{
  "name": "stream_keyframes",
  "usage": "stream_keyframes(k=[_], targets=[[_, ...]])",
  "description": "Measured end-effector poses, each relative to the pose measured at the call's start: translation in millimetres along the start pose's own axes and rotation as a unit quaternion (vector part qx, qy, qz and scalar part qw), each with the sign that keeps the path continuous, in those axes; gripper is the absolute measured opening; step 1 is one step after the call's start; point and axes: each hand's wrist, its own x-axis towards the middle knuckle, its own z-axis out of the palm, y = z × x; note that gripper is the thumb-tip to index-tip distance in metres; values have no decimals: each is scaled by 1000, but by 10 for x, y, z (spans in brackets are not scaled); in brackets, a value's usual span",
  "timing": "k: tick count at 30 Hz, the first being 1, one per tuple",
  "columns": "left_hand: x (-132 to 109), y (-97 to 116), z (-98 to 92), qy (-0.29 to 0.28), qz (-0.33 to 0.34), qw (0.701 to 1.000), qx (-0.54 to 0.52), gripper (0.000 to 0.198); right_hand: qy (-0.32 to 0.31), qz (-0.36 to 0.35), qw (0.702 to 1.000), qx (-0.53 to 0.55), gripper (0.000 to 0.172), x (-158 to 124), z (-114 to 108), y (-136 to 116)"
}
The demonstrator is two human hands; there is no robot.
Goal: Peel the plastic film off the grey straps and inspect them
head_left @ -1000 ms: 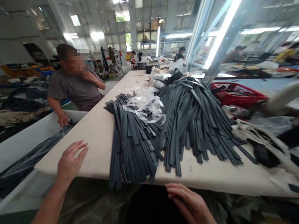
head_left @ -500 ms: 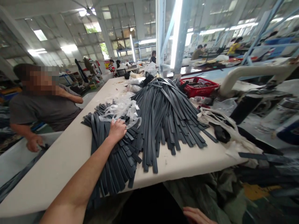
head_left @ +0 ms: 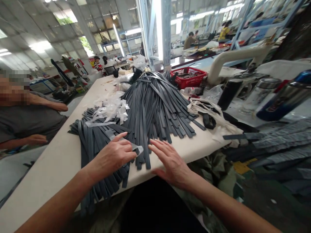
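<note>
My left hand (head_left: 113, 156) is closed over the smaller pile of dark grey strips (head_left: 92, 139), pinching a short translucent plastic strip (head_left: 139, 149) that pokes out past its fingers. To its right, my right hand (head_left: 167, 158) is held with fingers stretched out, holding nothing, just over the table's front edge. A heap of white translucent plastic strips (head_left: 109, 111) lies on top of the smaller pile. Behind both hands a large bundle of dark grey strips (head_left: 155, 103) fans out toward me, tied at its far end.
The cream table (head_left: 55, 155) runs away from me. A red basket (head_left: 189, 77), a plastic bottle (head_left: 191, 91) and white cloth strips (head_left: 206, 108) lie right of the bundle. A blue flask (head_left: 284, 97) stands farther right. A person in grey (head_left: 31, 113) sits at left.
My left hand has come back from the white strip heap toward me with a translucent strip. My right hand has risen from the bottom edge to beside it. The view has turned right.
</note>
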Motion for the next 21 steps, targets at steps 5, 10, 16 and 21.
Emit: stream_keyframes(k=[5, 10, 16, 21], targets=[[-46, -39, -174, -51, 19, 996, 64, 24, -150, -19, 984, 99, 38, 599, 266, -110], [-190, -279, -159, 85, -95, 990, 57, 29, -236, 84, 914, 320, 19, 588, 418, -102], [-416, 125, 311, 272, -335, 896, -101, 36, -141, 287, 762, 563, 32, 676, 274, -106], [-353, 554, 808, 263, -364, 859, -245, 50, -156, 258, 760, 576, 27, 799, 142, -157]])
